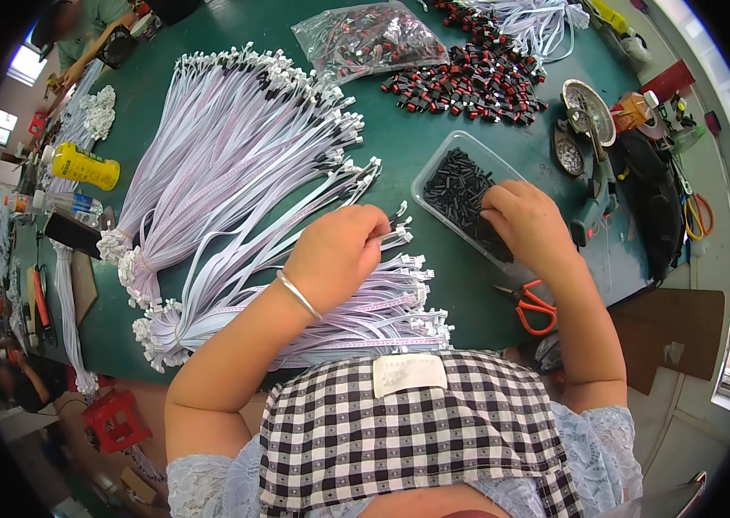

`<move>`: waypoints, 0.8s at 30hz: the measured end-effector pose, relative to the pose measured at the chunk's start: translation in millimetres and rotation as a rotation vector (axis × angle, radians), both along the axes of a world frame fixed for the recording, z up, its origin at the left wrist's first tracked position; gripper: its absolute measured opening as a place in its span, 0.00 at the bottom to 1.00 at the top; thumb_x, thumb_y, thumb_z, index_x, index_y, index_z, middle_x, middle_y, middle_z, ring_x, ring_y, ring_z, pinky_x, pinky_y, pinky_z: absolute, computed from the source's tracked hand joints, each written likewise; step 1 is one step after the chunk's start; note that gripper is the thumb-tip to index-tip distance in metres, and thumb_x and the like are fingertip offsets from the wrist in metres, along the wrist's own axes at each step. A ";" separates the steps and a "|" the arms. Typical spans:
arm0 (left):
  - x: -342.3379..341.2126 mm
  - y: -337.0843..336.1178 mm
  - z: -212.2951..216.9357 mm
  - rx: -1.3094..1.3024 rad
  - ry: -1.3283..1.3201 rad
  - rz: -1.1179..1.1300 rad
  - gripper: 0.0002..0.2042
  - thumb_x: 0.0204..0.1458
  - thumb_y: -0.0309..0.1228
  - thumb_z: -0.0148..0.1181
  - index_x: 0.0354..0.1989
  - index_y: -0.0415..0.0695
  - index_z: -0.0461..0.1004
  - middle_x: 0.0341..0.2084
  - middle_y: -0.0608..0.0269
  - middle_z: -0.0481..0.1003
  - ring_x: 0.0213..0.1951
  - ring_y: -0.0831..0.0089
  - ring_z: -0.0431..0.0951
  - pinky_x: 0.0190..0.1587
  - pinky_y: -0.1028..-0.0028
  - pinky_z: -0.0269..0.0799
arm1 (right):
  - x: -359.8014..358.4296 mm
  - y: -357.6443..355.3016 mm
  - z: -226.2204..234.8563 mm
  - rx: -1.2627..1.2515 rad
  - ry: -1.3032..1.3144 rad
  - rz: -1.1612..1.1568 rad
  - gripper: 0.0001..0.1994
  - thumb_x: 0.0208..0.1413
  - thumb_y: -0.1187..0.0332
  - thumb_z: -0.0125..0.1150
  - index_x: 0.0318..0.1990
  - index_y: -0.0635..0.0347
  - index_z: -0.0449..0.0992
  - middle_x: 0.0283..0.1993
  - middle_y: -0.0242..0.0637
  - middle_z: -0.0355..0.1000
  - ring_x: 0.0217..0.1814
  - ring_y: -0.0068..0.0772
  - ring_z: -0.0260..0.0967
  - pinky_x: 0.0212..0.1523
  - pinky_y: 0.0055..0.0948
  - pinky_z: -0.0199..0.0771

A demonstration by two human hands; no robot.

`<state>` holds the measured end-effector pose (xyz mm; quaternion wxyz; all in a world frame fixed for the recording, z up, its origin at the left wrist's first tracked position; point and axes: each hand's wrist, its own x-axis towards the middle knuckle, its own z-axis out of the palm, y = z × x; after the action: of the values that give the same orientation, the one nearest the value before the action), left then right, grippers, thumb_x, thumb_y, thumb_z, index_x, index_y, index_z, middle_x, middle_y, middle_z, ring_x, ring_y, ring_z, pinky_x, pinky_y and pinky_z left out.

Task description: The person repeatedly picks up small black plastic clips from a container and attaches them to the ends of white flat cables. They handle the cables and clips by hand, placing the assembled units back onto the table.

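Inside clear tray [434,164]: right hand [525,220] fingertips hidden among black parts [460,186] (grip unclear); left hand [339,250] pinches, seemingly, white cable end [401,226].

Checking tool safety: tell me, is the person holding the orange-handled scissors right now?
No. The orange-handled scissors lie on the green table, while the right hand reaches into the clear tray of black parts.

The right hand [525,220] hides its own fingertips inside the clear tray [434,173] of small black parts [460,186].
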<state>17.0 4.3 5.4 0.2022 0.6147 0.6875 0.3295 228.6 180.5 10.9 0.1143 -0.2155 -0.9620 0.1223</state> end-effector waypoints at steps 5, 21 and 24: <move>-2.1 0.9 0.1 -0.218 -0.409 0.056 0.07 0.51 0.23 0.53 0.38 0.39 0.74 0.25 0.68 0.72 0.24 0.83 0.69 0.28 0.79 0.67 | -0.8 -4.6 5.2 -0.161 0.115 -0.002 0.04 0.48 0.72 0.60 0.32 0.59 0.74 0.31 0.37 0.71 0.35 0.42 0.70 0.37 0.37 0.71; -8.2 0.5 -0.8 -0.296 -0.742 0.083 0.06 0.53 0.27 0.56 0.36 0.39 0.72 0.27 0.72 0.71 0.26 0.85 0.69 0.30 0.83 0.67 | -8.1 -61.1 40.6 -1.057 -0.022 0.826 0.04 0.49 0.77 0.58 0.33 0.62 0.73 0.32 0.37 0.71 0.37 0.40 0.70 0.36 0.34 0.70; -7.8 0.6 -2.8 -0.305 -0.737 0.081 0.06 0.53 0.27 0.56 0.36 0.39 0.72 0.27 0.71 0.71 0.27 0.85 0.69 0.31 0.82 0.67 | -6.5 -67.7 35.3 -1.126 -0.008 0.762 0.04 0.47 0.79 0.58 0.32 0.63 0.73 0.33 0.37 0.71 0.36 0.38 0.70 0.36 0.32 0.70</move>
<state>9.2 4.8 2.5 0.5110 0.3907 0.6338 0.4296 222.0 112.8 46.2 -0.0699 0.1114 -0.7610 0.6353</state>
